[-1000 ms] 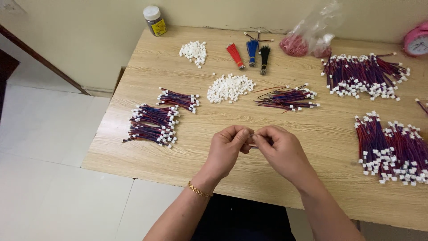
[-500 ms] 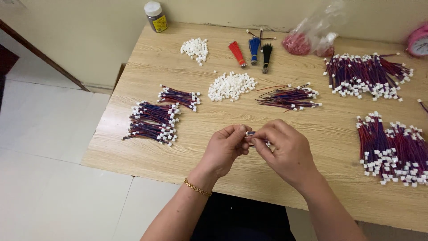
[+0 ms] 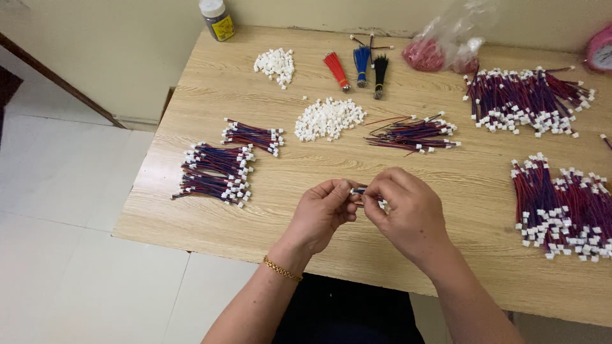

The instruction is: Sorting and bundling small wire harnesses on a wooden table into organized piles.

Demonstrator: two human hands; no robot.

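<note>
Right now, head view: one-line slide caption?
Left hand and right hand pinch a small wire lead over a wooden table strewn with wire bundles and white connectors.

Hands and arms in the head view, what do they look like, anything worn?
Both forearms are bare, with no sleeves in view. The left hand has a thin gold chain bracelet at the wrist. The right hand shows no glove or bracelet.

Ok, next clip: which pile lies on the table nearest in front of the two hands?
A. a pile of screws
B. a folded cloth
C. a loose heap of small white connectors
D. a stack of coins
C. The heap of small white connectors lies on the table straight ahead of the left hand and right hand.
</note>
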